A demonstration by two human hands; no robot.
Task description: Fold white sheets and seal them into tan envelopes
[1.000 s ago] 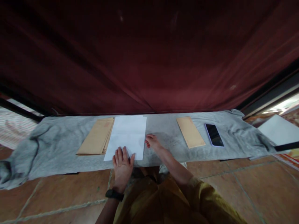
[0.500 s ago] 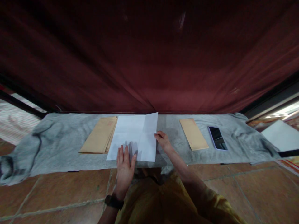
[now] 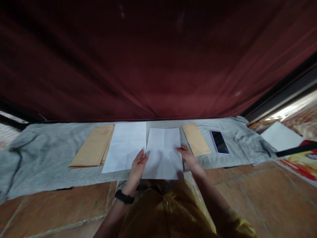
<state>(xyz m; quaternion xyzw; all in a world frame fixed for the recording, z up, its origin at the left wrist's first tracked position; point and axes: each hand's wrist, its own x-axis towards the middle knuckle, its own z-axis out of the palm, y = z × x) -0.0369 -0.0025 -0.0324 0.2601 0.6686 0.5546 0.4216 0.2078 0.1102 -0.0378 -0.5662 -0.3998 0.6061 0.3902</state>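
A creased sheet of white paper [image 3: 163, 148] lies in front of me, held at its two side edges. My left hand [image 3: 139, 164] pinches its left edge, thumb on top. On the right edge, the fingers of my right hand [image 3: 187, 155] are closed on the same sheet. More white paper [image 3: 125, 142], also creased, rests flat just left of it. Beyond that, a stack of brown envelopes [image 3: 91, 147] lies on the grey cloth [image 3: 49, 158]. A single brown envelope [image 3: 196, 140] sits close to my right hand.
A phone with a purple case [image 3: 219, 142] lies right of the single envelope. Behind the cloth hangs a dark red curtain [image 3: 153, 72]. At far right are a white sheet [image 3: 281, 136] and a colourful printed package [image 3: 302, 165]. Tiled floor [image 3: 61, 211] shows below.
One white sheet has come off the paper on the left and moved right, in front of me. My left hand, flat on the paper before, now grips the sheet's left edge. The view shifted slightly right.
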